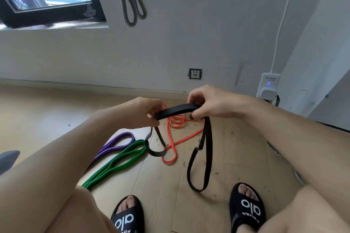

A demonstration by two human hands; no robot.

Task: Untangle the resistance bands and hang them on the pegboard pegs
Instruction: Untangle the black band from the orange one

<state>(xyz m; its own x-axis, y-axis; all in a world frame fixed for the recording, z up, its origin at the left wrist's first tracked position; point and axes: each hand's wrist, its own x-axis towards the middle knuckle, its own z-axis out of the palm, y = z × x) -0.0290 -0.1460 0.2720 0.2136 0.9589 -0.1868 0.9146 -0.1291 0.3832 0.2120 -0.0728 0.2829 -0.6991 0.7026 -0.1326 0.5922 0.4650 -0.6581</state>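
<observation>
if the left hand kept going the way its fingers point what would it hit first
The left hand points right along the black band it pinches, so it would probably meet the right hand gripping the band's other end; depth is uncertain.

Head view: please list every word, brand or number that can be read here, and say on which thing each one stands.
"alo" in white on the strap of the left slipper, seen upside down.
"alo" in white on the strap of the right slipper, also upside down.
Smaller white word beside each "alo": too blurred to read.
Logo at the top of the white adapter: too small to read.
The bands, the socket and the wall carry no readable text.
</observation>
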